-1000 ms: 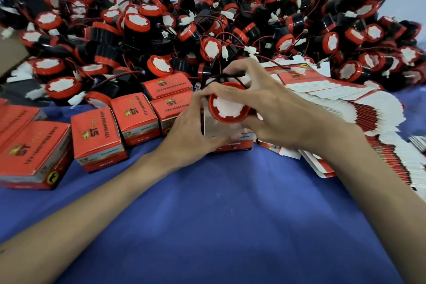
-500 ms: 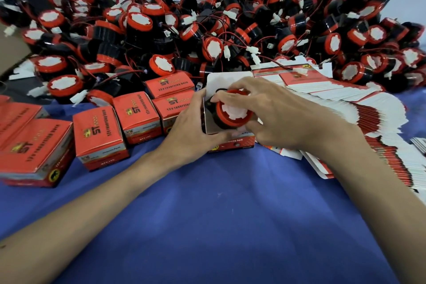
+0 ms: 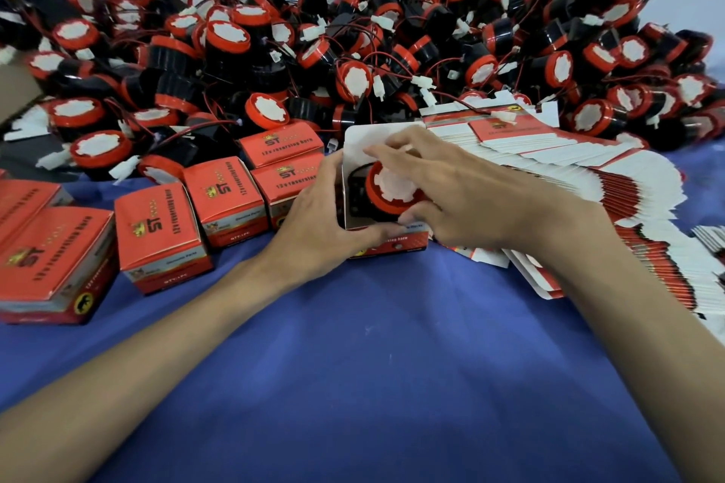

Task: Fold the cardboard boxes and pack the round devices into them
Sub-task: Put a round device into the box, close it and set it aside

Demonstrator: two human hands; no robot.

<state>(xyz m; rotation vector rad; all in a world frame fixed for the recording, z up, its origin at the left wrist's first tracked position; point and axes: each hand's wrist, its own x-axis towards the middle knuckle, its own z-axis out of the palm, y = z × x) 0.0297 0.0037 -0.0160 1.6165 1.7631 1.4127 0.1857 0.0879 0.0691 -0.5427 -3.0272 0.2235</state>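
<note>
An open red cardboard box [image 3: 388, 243] stands on the blue cloth at the centre, its white lid flap [image 3: 365, 139] raised behind. A round device [image 3: 392, 188], black body with red rim and white centre, sits partly inside the box. My left hand [image 3: 325, 223] grips the box's left side and front edge. My right hand [image 3: 451, 184] holds the device from the right, fingers curled over its top and thumb at its lower edge.
A big heap of round devices [image 3: 353, 51] with red wires fills the back. Several closed red boxes [image 3: 161, 231] stand at the left. A fanned stack of flat unfolded boxes [image 3: 588, 184] lies at the right. Blue cloth [image 3: 372, 365] covers the front.
My right hand has lowered the round device from above the box down into its opening. The lid flap now shows behind my fingers. My left hand stays on the box.
</note>
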